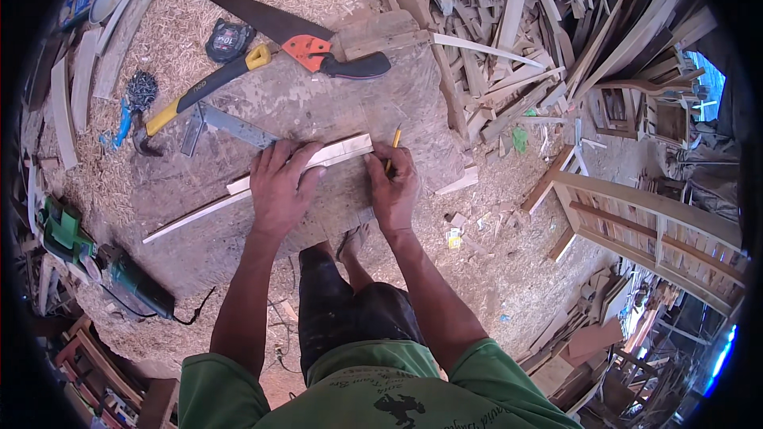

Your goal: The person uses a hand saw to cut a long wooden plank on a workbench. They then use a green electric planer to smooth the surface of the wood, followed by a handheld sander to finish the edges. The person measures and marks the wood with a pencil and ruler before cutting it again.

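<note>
My left hand (282,187) grips two pale wooden strips, a short piece (346,145) lying along a longer, thinner one (191,217), over the worn wooden work board (183,191). At the strips' right end, my right hand (391,189) has its fingers closed round a yellow pencil (396,139), pointing away from me, beside the wood. A metal square (234,123) lies just beyond my left hand. Farther away lie a hammer (199,91) with a yellow and black handle, a tape measure (229,40) and a handsaw (310,52) with an orange grip.
Green power tools (67,230) with cords sit at the left among shavings. A heap of wood offcuts (509,24) fills the back right. A wooden frame (644,234) stands right, loose planks (75,91) lie left, and my feet (350,242) show below the board.
</note>
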Available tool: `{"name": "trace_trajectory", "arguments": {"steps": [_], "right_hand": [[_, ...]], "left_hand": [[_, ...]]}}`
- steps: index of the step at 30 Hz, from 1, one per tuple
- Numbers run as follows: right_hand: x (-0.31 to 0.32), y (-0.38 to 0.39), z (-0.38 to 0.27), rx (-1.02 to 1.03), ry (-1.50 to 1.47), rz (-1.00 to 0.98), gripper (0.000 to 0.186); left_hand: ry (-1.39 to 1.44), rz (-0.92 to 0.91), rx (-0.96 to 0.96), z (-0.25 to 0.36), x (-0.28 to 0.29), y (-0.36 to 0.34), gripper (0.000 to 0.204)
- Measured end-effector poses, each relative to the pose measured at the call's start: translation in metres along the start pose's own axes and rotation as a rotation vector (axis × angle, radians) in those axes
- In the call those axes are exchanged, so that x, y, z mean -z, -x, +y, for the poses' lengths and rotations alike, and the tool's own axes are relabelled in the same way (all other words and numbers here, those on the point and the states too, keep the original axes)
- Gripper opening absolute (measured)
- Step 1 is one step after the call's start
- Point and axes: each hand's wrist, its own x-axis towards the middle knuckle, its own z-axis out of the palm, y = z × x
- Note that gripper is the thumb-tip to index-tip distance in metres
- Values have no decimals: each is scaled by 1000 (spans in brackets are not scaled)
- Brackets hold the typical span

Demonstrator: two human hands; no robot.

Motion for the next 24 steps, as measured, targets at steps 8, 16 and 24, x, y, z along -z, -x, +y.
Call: {"name": "trace_trajectory", "arguments": {"steps": [8,16,24], "right_hand": [[0,1,3,28,36,-3,18],[-2,2,8,66,47,10,20],[1,2,1,29,39,-12,21]], "left_hand": [[9,16,-7,-1,-1,1,45],[6,-2,-9,0,3,0,48],[-17,48,-21,-1,-4,3,45]]}}
